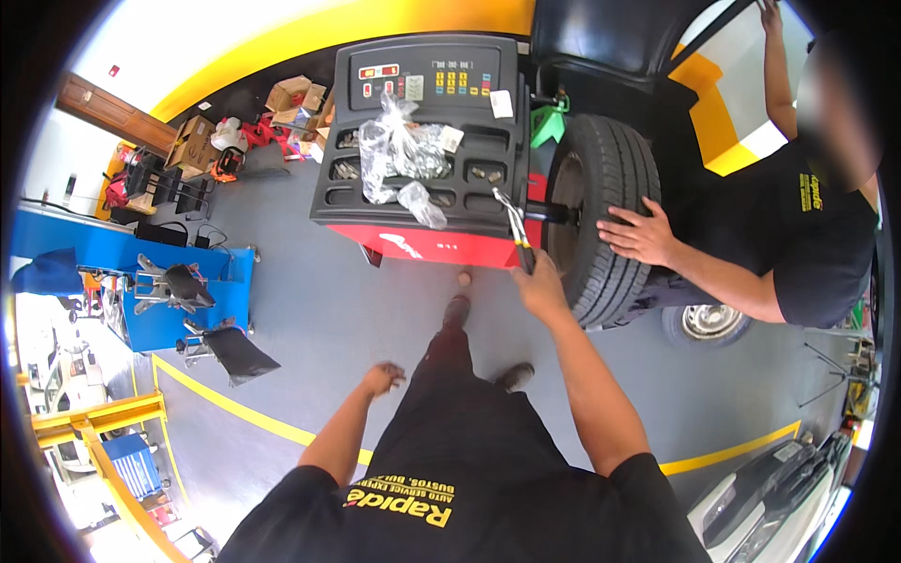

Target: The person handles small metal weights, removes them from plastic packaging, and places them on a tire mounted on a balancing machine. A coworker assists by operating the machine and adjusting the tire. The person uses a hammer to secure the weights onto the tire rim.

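One pair of pliers (515, 221), clasped low in the right hand (542, 284), presumably to leave its working end free, sits just left of the tire (615, 178) a co-worker's hand (640, 235) seemingly steadies; left hand (383, 378) hangs empty.

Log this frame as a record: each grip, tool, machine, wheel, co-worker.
Left grip: apparently empty, loosely curled
Right grip: holding pliers
Tool: pliers, yellow-and-black handles
Machine: red-and-black wheel balancer, clear plastic bag on top
Wheel: mounted on the balancer's shaft
Co-worker: one hand on the tyre tread
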`<action>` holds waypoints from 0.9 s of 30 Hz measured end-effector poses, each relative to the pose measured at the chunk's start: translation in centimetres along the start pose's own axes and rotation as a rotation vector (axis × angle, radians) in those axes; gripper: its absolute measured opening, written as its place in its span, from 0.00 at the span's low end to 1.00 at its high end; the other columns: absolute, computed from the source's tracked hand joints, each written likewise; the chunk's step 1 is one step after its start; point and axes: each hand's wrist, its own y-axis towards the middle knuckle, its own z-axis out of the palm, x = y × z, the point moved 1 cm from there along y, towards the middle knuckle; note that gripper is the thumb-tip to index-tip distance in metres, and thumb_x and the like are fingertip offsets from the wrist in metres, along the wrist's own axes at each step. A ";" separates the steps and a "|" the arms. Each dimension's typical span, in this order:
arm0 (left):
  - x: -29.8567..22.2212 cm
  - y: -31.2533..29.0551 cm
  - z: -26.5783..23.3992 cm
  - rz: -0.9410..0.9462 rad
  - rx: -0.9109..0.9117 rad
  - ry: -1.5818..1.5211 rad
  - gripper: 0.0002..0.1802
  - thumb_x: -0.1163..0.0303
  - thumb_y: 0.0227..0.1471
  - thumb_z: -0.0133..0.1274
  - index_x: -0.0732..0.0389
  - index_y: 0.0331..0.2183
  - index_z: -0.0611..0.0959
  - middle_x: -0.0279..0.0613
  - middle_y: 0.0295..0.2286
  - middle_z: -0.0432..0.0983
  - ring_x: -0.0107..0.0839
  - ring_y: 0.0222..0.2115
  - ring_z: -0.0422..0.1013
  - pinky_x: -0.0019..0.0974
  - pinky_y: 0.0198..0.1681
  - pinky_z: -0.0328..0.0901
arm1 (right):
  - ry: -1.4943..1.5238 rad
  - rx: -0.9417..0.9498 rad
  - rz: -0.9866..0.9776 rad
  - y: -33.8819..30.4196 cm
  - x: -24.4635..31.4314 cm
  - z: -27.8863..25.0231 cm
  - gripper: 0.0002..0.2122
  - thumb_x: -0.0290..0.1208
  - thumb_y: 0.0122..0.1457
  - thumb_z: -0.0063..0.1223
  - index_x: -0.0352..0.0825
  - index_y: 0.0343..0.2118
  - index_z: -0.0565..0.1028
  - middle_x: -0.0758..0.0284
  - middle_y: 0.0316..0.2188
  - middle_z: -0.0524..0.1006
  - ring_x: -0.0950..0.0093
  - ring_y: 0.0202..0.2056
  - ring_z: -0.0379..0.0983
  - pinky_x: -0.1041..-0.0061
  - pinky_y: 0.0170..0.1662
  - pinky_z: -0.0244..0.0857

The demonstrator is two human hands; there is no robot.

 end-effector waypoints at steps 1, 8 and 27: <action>1.0 -0.5 -0.1 -0.061 0.010 -0.017 0.15 0.65 0.62 0.45 0.58 0.47 0.80 0.38 0.40 0.84 0.32 0.35 0.78 0.36 0.34 0.69 | 0.003 -0.028 -0.017 2.2 1.0 1.6 0.31 0.38 0.54 0.60 0.23 0.57 0.65 0.43 0.54 0.70 0.47 0.58 0.66 0.58 0.63 0.59; 2.1 -2.1 -6.4 -0.220 -0.107 -0.162 0.16 0.67 0.60 0.45 0.56 0.48 0.79 0.37 0.43 0.83 0.32 0.40 0.76 0.42 0.45 0.68 | -0.205 -0.168 0.233 16.1 6.0 9.7 0.32 0.38 0.52 0.64 0.24 0.55 0.64 0.45 0.55 0.68 0.48 0.57 0.66 0.55 0.60 0.64; -5.3 1.8 -12.2 -0.200 -0.051 -0.144 0.16 0.67 0.57 0.49 0.58 0.47 0.79 0.38 0.40 0.83 0.31 0.38 0.76 0.39 0.44 0.67 | -0.423 -0.201 0.326 19.9 6.4 11.4 0.40 0.48 0.56 0.60 0.30 0.65 0.57 0.54 0.59 0.62 0.54 0.62 0.57 0.47 0.60 0.57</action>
